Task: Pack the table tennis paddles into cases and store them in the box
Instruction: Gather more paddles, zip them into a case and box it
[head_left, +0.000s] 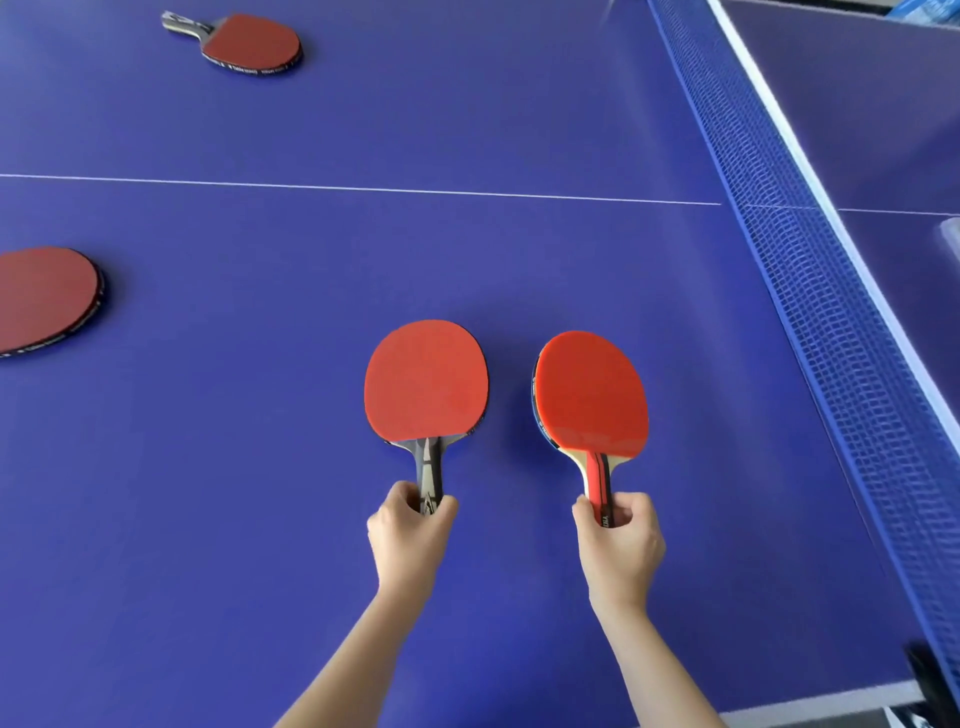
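Two red-faced paddles are side by side near the middle of the blue table tennis table (260, 519). My left hand (413, 535) grips the dark handle of the left paddle (426, 382), whose blade lies flat on the table. My right hand (618, 545) grips the red-and-wood handle of the right paddle (592, 395), which is tilted slightly. A third paddle (249, 44) lies at the far left. A fourth paddle (44, 299) is cut off by the left edge. No cases or box are in view.
The blue net (810, 291) with its white top band runs diagonally down the right side. A white centre line (363, 188) crosses the table. A clear plastic object (950, 244) shows at the right edge, beyond the net.
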